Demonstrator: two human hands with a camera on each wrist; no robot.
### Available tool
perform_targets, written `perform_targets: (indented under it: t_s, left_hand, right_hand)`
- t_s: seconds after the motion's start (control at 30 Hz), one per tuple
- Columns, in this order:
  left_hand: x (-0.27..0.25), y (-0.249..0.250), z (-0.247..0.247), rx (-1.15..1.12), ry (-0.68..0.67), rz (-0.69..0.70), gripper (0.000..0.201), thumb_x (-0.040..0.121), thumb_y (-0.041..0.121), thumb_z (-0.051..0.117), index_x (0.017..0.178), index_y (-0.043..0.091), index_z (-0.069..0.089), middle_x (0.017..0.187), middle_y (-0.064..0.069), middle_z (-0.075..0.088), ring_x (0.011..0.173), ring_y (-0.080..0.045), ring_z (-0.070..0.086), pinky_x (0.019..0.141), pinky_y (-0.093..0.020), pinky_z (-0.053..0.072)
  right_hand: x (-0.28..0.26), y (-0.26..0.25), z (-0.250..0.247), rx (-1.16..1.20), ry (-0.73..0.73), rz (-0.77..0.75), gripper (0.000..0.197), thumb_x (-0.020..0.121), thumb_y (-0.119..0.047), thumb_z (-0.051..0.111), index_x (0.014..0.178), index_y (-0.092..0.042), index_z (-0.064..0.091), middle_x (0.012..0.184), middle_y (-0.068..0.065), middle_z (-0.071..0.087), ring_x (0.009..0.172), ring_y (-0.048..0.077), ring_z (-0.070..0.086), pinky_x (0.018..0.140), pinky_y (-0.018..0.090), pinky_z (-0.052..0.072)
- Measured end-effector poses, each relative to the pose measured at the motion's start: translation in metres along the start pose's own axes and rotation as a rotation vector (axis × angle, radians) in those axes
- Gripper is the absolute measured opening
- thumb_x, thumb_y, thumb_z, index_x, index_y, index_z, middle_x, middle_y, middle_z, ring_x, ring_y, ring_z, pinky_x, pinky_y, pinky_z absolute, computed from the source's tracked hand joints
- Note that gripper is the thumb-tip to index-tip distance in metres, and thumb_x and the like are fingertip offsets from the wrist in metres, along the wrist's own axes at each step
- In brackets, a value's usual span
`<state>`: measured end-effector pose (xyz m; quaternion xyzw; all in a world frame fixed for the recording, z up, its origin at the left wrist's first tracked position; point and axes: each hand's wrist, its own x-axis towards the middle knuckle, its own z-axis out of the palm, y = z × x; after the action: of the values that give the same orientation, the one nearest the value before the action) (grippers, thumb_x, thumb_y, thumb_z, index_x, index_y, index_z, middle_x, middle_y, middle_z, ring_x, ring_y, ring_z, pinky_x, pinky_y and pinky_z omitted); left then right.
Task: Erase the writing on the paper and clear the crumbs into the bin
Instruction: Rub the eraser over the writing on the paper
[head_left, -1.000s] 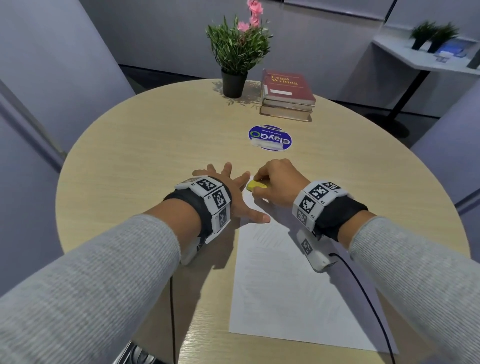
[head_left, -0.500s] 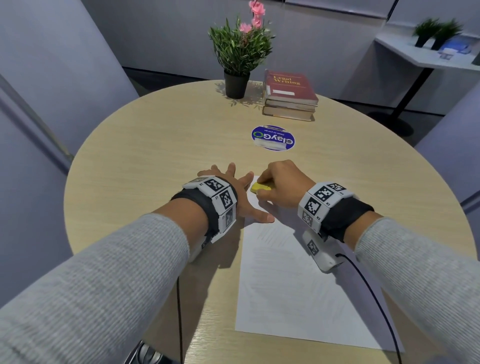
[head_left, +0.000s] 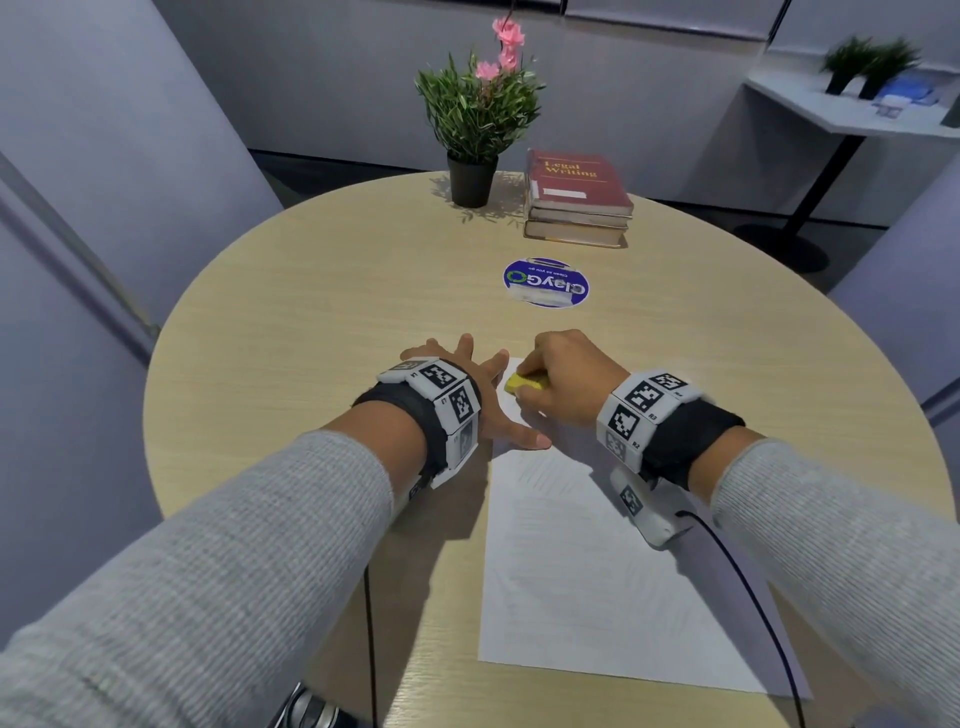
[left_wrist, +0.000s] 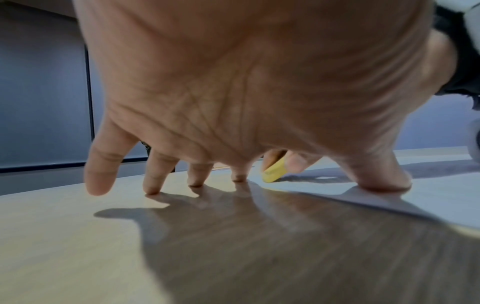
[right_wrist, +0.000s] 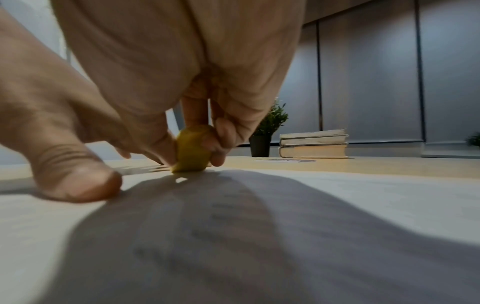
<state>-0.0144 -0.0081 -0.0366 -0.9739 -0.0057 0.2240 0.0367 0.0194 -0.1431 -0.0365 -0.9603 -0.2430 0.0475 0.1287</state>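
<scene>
A white sheet of paper (head_left: 587, 571) with faint pencil lines lies on the round wooden table (head_left: 311, 322). My right hand (head_left: 566, 379) pinches a yellow eraser (head_left: 524, 383) and presses its tip on the sheet's far left corner. In the right wrist view the eraser (right_wrist: 191, 152) sits between thumb and fingers, touching the paper (right_wrist: 337, 205). My left hand (head_left: 478, 395) is spread flat, thumb on the paper's left edge and fingers on the table. The left wrist view shows its fingertips (left_wrist: 153, 185) pressing down and the eraser (left_wrist: 274, 171) beyond them. No bin is in view.
A round blue sticker (head_left: 545, 283) lies on the table beyond my hands. At the far edge stand a potted plant (head_left: 475, 119) and a stack of books (head_left: 576, 197). A side shelf with small plants (head_left: 862, 67) is at the back right.
Both hands stay at the paper's far left corner; the eraser has shifted only slightly between frames. The head view has drifted a little.
</scene>
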Motion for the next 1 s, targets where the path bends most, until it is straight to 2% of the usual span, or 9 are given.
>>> perform_targets:
  t_s: [0.17,0.3,0.4,0.57,0.63,0.7,0.8,0.9,1.0]
  left_hand:
    - [-0.002,0.0,0.0,-0.004,0.003,0.002,0.123,0.048,0.101,0.031,0.147,0.042,-0.012,0.158,-0.002,-0.015,0.142,-0.045,0.001,0.108,-0.063,0.017]
    - [0.001,-0.001,-0.001,0.008,-0.008,0.004,0.123,0.049,0.1,0.032,0.147,0.042,-0.013,0.158,-0.004,-0.015,0.141,-0.047,0.001,0.108,-0.065,0.017]
    - [-0.002,0.0,-0.001,0.002,-0.001,0.001,0.122,0.05,0.1,0.032,0.148,0.042,-0.012,0.158,-0.002,-0.015,0.142,-0.045,0.0,0.109,-0.063,0.017]
    - [0.001,-0.001,-0.001,0.012,-0.008,0.005,0.122,0.051,0.099,0.034,0.148,0.041,-0.012,0.158,-0.004,-0.015,0.141,-0.046,0.003,0.108,-0.064,0.018]
    - [0.0,-0.001,-0.001,0.02,-0.004,0.007,0.123,0.048,0.1,0.031,0.147,0.042,-0.012,0.158,-0.003,-0.013,0.141,-0.045,0.005,0.108,-0.063,0.019]
    - [-0.003,-0.001,-0.002,0.011,-0.01,0.007,0.122,0.049,0.1,0.032,0.147,0.043,-0.012,0.158,-0.002,-0.014,0.142,-0.045,0.004,0.108,-0.063,0.018]
    - [-0.002,-0.002,-0.001,0.021,-0.013,0.01,0.12,0.053,0.098,0.035,0.147,0.042,-0.013,0.158,-0.003,-0.014,0.142,-0.046,0.003,0.109,-0.063,0.018]
    - [-0.003,-0.001,0.0,0.015,0.002,0.017,0.122,0.049,0.1,0.031,0.148,0.042,-0.009,0.159,-0.002,-0.011,0.141,-0.046,0.006,0.108,-0.063,0.018]
    - [-0.004,-0.002,0.003,-0.032,-0.013,0.037,0.118,0.047,0.1,0.033,0.144,0.05,-0.012,0.159,-0.001,-0.013,0.141,-0.047,0.0,0.107,-0.065,0.017]
  right_hand:
    - [0.004,0.005,0.002,-0.009,0.054,0.081,0.028,0.084,-0.028,0.061,0.089,-0.003,0.073,0.088,0.013,0.067,0.079,0.03,0.06,0.069,0.037,0.054]
    - [0.0,0.0,0.003,0.022,0.001,-0.032,0.028,0.085,-0.029,0.063,0.098,-0.006,0.074,0.087,0.005,0.061,0.081,0.022,0.055,0.068,0.033,0.044]
    - [0.004,0.005,0.005,-0.009,0.06,0.048,0.029,0.087,-0.029,0.061,0.092,-0.003,0.073,0.091,0.011,0.068,0.081,0.028,0.06,0.069,0.037,0.052]
    - [0.0,0.001,0.003,0.025,-0.003,-0.029,0.029,0.086,-0.029,0.063,0.1,-0.006,0.074,0.078,-0.003,0.055,0.079,0.02,0.053,0.066,0.03,0.038]
    - [0.002,0.003,0.001,0.013,0.042,0.059,0.028,0.087,-0.029,0.062,0.094,-0.004,0.074,0.088,0.007,0.066,0.081,0.026,0.059,0.067,0.033,0.047]
    - [-0.001,0.001,-0.001,0.01,0.03,0.059,0.029,0.086,-0.028,0.062,0.093,-0.003,0.073,0.089,0.011,0.065,0.083,0.028,0.06,0.072,0.038,0.052]
    - [-0.009,-0.008,-0.002,0.043,-0.015,-0.028,0.029,0.085,-0.028,0.063,0.098,-0.004,0.074,0.082,0.005,0.06,0.081,0.021,0.055,0.069,0.031,0.044]
    - [-0.004,-0.003,-0.001,0.053,0.044,0.078,0.03,0.085,-0.03,0.063,0.092,-0.003,0.073,0.09,0.014,0.069,0.081,0.03,0.06,0.068,0.035,0.049]
    - [-0.011,-0.006,-0.001,0.085,0.036,0.082,0.023,0.083,-0.025,0.063,0.088,-0.004,0.071,0.089,0.014,0.068,0.078,0.031,0.062,0.065,0.036,0.053]
